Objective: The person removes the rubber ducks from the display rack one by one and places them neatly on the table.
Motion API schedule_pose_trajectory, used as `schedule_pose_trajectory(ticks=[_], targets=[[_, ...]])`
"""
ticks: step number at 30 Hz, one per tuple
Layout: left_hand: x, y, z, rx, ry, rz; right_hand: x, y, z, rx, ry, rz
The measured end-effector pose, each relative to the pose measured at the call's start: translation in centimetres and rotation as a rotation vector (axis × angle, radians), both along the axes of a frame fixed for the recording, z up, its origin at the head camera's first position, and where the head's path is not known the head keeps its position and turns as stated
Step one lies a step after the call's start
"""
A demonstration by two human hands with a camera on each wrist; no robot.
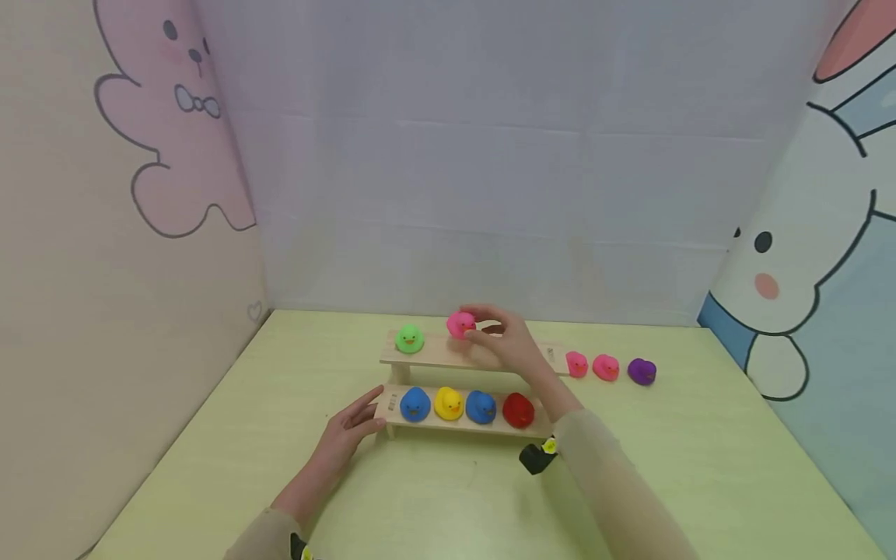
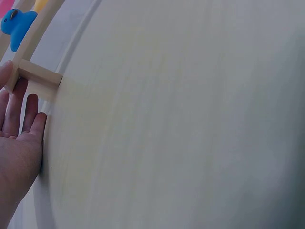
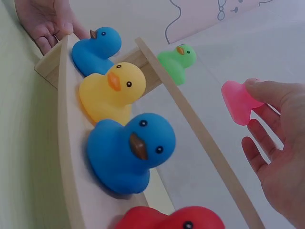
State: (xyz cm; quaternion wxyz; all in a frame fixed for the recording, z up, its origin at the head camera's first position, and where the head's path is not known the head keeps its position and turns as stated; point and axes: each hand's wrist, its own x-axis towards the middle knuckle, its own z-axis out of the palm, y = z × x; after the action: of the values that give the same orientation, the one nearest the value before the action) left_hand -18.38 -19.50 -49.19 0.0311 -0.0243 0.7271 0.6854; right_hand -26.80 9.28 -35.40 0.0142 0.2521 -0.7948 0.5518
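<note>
A two-tier wooden shelf (image 1: pixel 434 354) stands on the green table. My right hand (image 1: pixel 476 330) pinches a pink duck (image 1: pixel 460 323) between thumb and fingertips, just above the upper tier, to the right of a green duck (image 1: pixel 409 339). In the right wrist view the pink duck (image 3: pixel 238 101) is at my fingertips (image 3: pixel 267 93), beside the green duck (image 3: pixel 177 61). The lower tier holds a blue duck (image 1: pixel 415 404), a yellow duck (image 1: pixel 448 403), another blue duck (image 1: pixel 481 407) and a red duck (image 1: pixel 518 410). My left hand (image 1: pixel 358 421) rests with straight fingers against the lower tier's left end (image 2: pixel 38 78).
Two pink ducks (image 1: pixel 576 364) (image 1: pixel 605 367) and a purple duck (image 1: pixel 641 371) sit on the table (image 1: pixel 210 451) right of the shelf. Cartoon-printed walls close in the left, back and right sides.
</note>
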Motion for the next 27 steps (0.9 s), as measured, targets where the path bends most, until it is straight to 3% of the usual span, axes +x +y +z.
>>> schedule_pose_trajectory(ticks=[6, 16, 27], targets=[[-0.2, -0.2, -0.2, 0.002, -0.001, -0.008, -0.3, 2.1, 0.2, -0.003, 0.085, -0.036], [-0.6, -0.2, -0.2, 0.0, -0.013, -0.005, -0.7, 5.7, 0.5, -0.029, 0.13, -0.111], [0.2, 0.4, -0.4, 0.007, -0.048, -0.012, 0.8, 10.5, 0.0, -0.012, 0.212, -0.218]])
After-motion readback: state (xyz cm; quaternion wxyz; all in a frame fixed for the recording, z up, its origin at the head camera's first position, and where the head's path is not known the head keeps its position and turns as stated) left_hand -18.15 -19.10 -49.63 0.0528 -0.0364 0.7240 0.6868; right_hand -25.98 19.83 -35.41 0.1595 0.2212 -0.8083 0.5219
